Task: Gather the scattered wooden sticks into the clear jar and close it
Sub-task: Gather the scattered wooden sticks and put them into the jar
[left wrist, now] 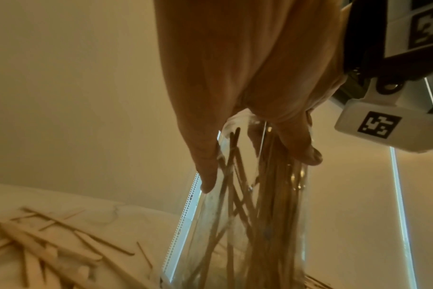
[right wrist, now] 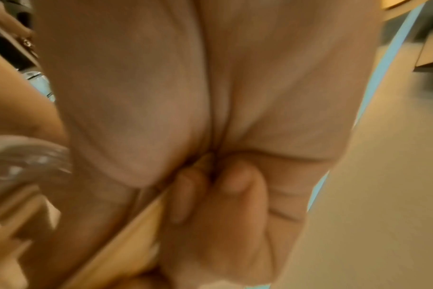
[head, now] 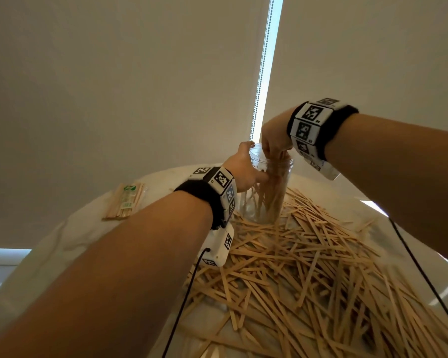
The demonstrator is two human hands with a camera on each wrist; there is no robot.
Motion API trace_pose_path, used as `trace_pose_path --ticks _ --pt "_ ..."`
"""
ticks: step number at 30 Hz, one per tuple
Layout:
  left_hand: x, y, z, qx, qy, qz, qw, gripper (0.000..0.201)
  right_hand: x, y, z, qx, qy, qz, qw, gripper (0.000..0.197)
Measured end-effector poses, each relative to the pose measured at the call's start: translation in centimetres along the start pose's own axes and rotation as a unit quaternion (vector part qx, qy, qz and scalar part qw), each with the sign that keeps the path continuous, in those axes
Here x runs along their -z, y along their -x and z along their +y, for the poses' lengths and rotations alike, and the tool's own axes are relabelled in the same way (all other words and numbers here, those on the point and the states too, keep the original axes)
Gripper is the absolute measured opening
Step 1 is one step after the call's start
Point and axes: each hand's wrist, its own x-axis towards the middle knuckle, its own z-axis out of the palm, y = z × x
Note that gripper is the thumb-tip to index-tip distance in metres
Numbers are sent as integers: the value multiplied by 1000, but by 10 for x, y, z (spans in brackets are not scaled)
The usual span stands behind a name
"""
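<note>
A clear jar [head: 265,195] stands upright at the far middle of the round white table [head: 70,228], with several wooden sticks standing inside it. My left hand [head: 246,171] grips the jar's upper wall from the left; in the left wrist view the fingers [left wrist: 205,166] wrap the clear jar [left wrist: 235,234]. My right hand [head: 274,143] reaches down into the jar's mouth, fingers curled round a bundle of sticks [right wrist: 126,230]. A big heap of loose wooden sticks [head: 321,267] covers the table in front of the jar. No lid is visible.
A wrapped pack of sticks [head: 124,201] lies at the table's far left. Black cables [head: 424,275] run from both wrist cameras across the heap. Closed blinds [head: 114,86] hang behind the table.
</note>
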Motion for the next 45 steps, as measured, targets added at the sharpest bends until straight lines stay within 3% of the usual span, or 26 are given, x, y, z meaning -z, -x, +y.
trace_pose_path --ticks 4,8,10,12,14,16,19,23,25,28,32,36,40,43,45 --pt "-1 1 -2 -4 9 -1 1000 98 -6 -5 -4 21 -70 7 997 31" --pt "-2 0 -3 -3 23 -3 1000 101 -11 -1 6 26 -81 71 994 20" --pt "-3 -2 -5 -5 40 0 999 102 -14 -1 7 25 -97 68 993 13" --pt "-4 -5 -8 -2 58 4 998 102 -15 -1 9 35 -134 50 989 30" --pt "-6 -6 -9 -1 61 8 998 97 -14 9 13 31 -233 65 970 27" --pt "-4 -3 -7 15 37 7 999 102 -13 21 17 32 -281 117 952 20" --pt "5 17 3 60 -52 -13 997 129 -15 44 21 9 -304 194 933 16" --pt "27 71 16 77 -130 -12 988 110 -26 91 18 -17 -318 251 914 20" --pt "35 106 14 86 -151 -21 985 86 -39 123 9 -12 -343 227 911 21" --pt "41 161 6 113 -198 -51 972 55 -67 171 -16 20 -343 130 930 26" --pt "33 233 4 186 -288 -154 927 55 -108 228 -49 38 -301 -21 953 40" --pt "7 291 23 176 -408 -211 871 68 -134 272 -72 30 -266 -150 952 49" --pt "-20 311 30 139 -459 -198 855 63 -141 301 -95 53 -174 -134 974 43" --pt "-25 309 28 129 -445 -151 873 46 -145 307 -106 59 -152 -78 983 20" --pt "-24 309 28 127 -442 -125 879 39 -148 311 -109 46 -171 -55 983 23"
